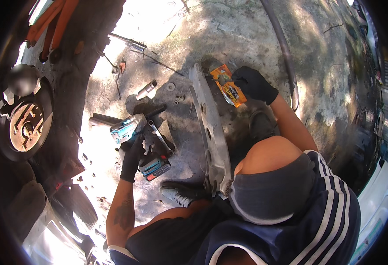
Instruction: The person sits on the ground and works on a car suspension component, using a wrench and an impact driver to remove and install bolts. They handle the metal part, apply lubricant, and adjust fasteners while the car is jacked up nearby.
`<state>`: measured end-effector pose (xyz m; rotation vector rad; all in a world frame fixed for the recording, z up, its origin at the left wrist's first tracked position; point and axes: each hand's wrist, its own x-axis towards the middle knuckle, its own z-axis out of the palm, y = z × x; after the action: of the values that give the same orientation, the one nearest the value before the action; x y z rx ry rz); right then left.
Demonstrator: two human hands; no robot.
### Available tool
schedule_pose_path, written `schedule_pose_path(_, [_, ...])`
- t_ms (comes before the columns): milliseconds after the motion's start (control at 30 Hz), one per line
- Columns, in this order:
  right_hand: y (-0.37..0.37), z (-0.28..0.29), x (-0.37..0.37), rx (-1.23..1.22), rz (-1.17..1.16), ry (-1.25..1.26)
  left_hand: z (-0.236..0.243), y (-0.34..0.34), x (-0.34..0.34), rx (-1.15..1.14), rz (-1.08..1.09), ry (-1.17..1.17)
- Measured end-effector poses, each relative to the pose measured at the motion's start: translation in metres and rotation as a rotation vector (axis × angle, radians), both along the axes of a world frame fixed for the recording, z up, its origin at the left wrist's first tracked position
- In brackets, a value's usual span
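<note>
Grey, stained concrete makes up the floor [242,35] across the middle of the frame, and on it the biggest piece near the hands is a long metal beam [217,145], pierced with holes. Its long axis runs from just above the centre of the frame down toward the lower middle, leaning a little to the right at its foot, so that it stands between the two hands: the right is much the nearer, the left well apart from it. At the left edge of the frame is a round hub [26,126]. Left of centre, the driver [127,129], blue with a silver front, is in the gloved left hand [132,154], whose fingers wrap its handle; the body slants from lower left to upper right, nose end toward the beam's side, battery [154,167] toward the lower right. Right of the beam's upper end, the gloved right hand [253,84] pinches the right edge of an orange packet [228,86], which slants from upper left to lower right, just beside the beam. Smaller still, a spanner [159,136] lies right of the driver, a silver socket [147,89] above it, and a washer [171,87] near the socket.
</note>
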<state>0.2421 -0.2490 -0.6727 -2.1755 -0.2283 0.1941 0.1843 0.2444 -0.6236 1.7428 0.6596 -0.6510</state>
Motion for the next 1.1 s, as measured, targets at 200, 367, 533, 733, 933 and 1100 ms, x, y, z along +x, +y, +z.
schedule_pose_path(200, [0.008, 0.016, 0.005, 0.011, -0.057, 0.022, 0.015, 0.003, 0.008, 0.071, -0.211, -0.066])
schedule_pose_path(367, [0.033, 0.070, 0.014, 0.161, -0.122, 0.158, 0.031, 0.033, 0.027, 0.627, -1.033, -0.191])
schedule_pose_path(533, [0.046, 0.099, 0.021, 0.248, -0.123, 0.208, 0.045, 0.014, 0.032, 0.506, -0.615, -0.012])
schedule_pose_path(733, [0.067, 0.121, 0.014, 0.264, -0.061, 0.259, 0.061, 0.018, 0.034, 0.815, -0.792, -0.201])
schedule_pose_path(933, [0.105, 0.191, 0.005, 0.287, 0.302, 0.389, 0.172, -0.117, 0.061, 0.485, -0.941, -1.086])
schedule_pose_path(1100, [0.110, 0.197, 0.006, 0.480, 0.547, 0.413, 0.193, -0.117, 0.047, 0.523, -1.164, -1.206])
